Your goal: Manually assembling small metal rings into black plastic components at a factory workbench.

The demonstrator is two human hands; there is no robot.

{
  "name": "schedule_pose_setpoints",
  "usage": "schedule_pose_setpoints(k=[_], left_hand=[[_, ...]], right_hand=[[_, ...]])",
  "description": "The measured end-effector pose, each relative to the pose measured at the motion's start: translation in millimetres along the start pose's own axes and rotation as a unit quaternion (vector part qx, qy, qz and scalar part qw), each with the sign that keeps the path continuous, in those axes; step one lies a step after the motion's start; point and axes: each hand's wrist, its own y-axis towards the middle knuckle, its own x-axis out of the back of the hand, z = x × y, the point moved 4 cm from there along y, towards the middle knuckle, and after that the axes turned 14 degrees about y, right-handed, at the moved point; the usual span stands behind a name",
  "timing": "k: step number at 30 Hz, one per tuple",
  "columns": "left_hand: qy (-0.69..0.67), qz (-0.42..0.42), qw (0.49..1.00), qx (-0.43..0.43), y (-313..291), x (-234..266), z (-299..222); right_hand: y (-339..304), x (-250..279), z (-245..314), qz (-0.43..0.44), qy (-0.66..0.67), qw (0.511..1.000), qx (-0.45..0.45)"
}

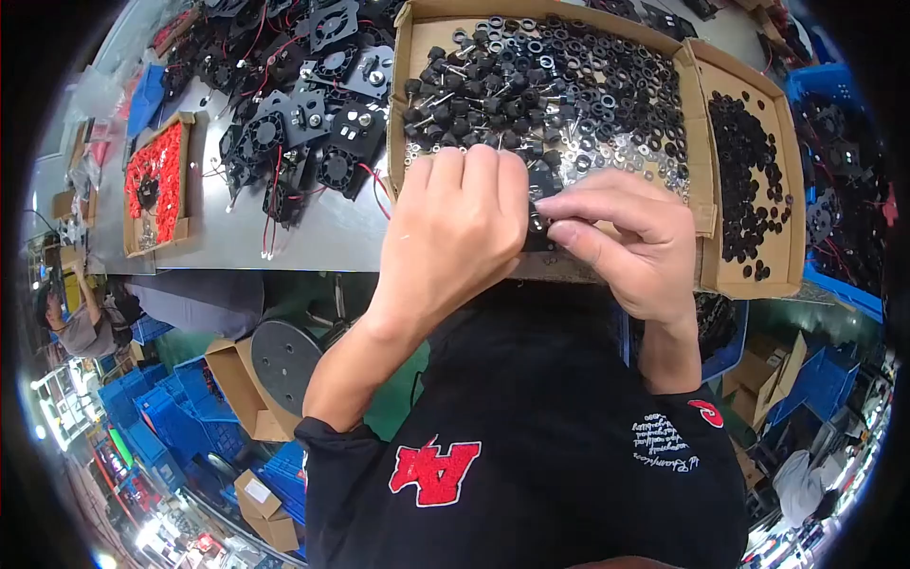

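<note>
Over the near edge of the tray, my left hand [455, 223] is closed, knuckles up, around a black plate-like part [538, 241] that is mostly hidden behind the fingers. My right hand [637, 245] meets it from the right, thumb and index finger pinched at the part's edge; whatever small piece is between them is too covered to name. Just beyond both hands, a shallow cardboard tray [697, 137] contains black knobs with metal screws [464, 90], black rings [616, 100] and small metal washers and nuts.
Black fan assemblies with red wires [258, 140] are heaped left on the metal table [227, 239]. Farther left is a box of red parts [152, 180]. At right, a second tray [790, 180] has small black round pieces, beside a blue crate [853, 296]. A round stool [287, 365] stands below.
</note>
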Motion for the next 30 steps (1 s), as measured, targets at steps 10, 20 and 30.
schedule_pose_setpoints(k=[10,20,30], left_hand=[[0.02,0.027,0.999,0.0,7,-1,-17],[0.002,0.009,1.0,0.001,8,-3,-18],[-0.002,0.02,1.0,-0.01,6,-2,-14]], right_hand=[[-9,11,-3,-0.014,-0.082,0.994,0.067],[-12,7,-2,-0.025,-0.151,0.977,0.147],[-8,4,-6,0.019,-0.164,0.967,0.195]])
